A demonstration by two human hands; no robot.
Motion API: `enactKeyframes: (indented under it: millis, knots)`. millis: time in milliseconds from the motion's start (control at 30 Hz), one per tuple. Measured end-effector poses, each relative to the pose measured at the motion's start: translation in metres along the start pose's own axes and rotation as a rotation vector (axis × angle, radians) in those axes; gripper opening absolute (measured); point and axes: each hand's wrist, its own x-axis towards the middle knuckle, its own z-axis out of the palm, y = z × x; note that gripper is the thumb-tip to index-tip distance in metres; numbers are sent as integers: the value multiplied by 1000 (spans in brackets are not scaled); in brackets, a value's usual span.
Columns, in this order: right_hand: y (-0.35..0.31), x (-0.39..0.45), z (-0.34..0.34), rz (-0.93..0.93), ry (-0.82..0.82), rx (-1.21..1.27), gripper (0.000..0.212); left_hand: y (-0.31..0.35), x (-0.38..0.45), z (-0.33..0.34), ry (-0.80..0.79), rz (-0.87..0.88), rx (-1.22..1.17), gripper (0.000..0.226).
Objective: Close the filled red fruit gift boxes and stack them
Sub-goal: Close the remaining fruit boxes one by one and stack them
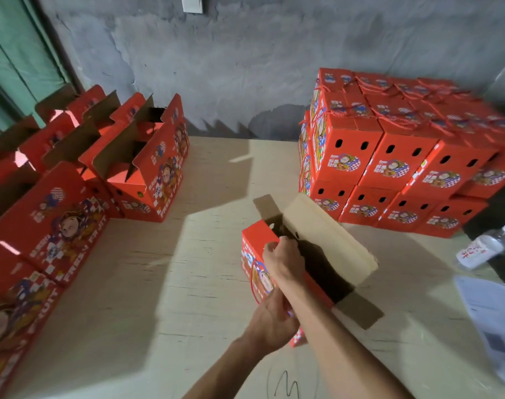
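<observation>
Red Gift Box Open at Centre of Bench

Red cardboard, printed with a cartoon figure, standing just right of the frame's centre: one open gift box on the pale wooden bench. Long pale lid flap raised and leaning toward the right; short brown end flaps sticking out at the far end and the near end. Dark inside, contents not readable. Thin red cord handle looping down the printed side.

Right hand reaching in from the lower middle of the frame, fingers curled over the box's upper left edge, gripping the rim. Left hand lower, at the near corner of the same box, fingers curled against the printed side; partly hidden under the right forearm, so the exact hold hard to make out. Hands close together, both on this one box.

Upper right of the frame: stack of closed boxes, two tiers visible, red cord handles lying across the tops, pairs of dark holes on the end faces. Left side and lower left: open boxes in rows, flaps standing up, brown inner faces showing.

Right edge: plastic water bottle lying tilted, white label with red characters. Below it, blurred white papers. Grey patchy wall behind, green surface at upper left.
</observation>
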Motion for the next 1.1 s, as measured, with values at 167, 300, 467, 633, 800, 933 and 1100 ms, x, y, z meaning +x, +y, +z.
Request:
enactKeyframes:
  millis: [167, 300, 467, 633, 800, 933, 1100]
  knots:
    - [11, -16, 18, -271, 118, -206, 44, -8, -8, 4, 80, -39, -152, 22]
    - [7, -9, 24, -300, 90, -224, 53, -17, -5, -31, 463, -14, 10, 9]
    - [4, -8, 25, -404, -12, -238, 57, -19, 33, -74, 675, 237, 324, 21]
    - [34, -19, 15, -444, 29, -280, 43, -40, 69, -88, 321, 180, 585, 32]
    - [95, -24, -13, -412, 297, -236, 47, -49, 74, -84, 428, 332, 639, 32]
    - [97, -19, -18, -391, 306, -289, 54, -42, 76, -76, 392, 183, 638, 51]
    - [91, -2, -15, -373, 146, -315, 63, -40, 70, -63, 381, 46, 757, 64]
